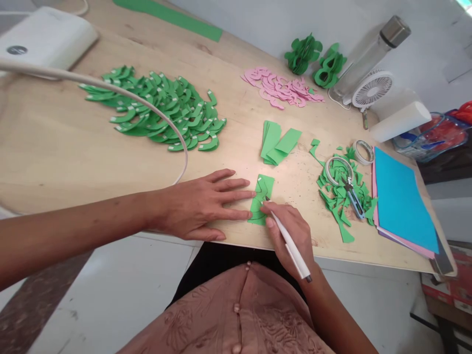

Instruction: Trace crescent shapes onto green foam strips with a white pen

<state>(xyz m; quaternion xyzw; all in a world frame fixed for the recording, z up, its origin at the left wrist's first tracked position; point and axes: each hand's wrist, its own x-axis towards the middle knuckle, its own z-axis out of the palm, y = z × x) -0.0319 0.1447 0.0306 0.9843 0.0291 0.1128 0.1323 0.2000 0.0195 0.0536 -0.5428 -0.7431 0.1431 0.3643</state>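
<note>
My left hand [206,206] lies flat on the table with its fingers spread, two fingertips touching the left edge of a small green paper rectangle [268,189]. Curved dark lines are drawn on that paper. My right hand [293,226] grips a white pen [291,243], its dark tip on or just above the green paper. Beyond them lie several folded green paper strips [271,140]. A big heap of curved green paper pieces with small white tabs [165,108] spreads to the left of the strips.
Pink cutouts [283,88] and two green paper shapes [303,54] are at the back. Tape rolls [363,152] and blue-handled snips [356,201] lie on or by green scraps [342,216]. Blue paper [401,196] tops a stack at right. A white cable [147,103] arcs over the left.
</note>
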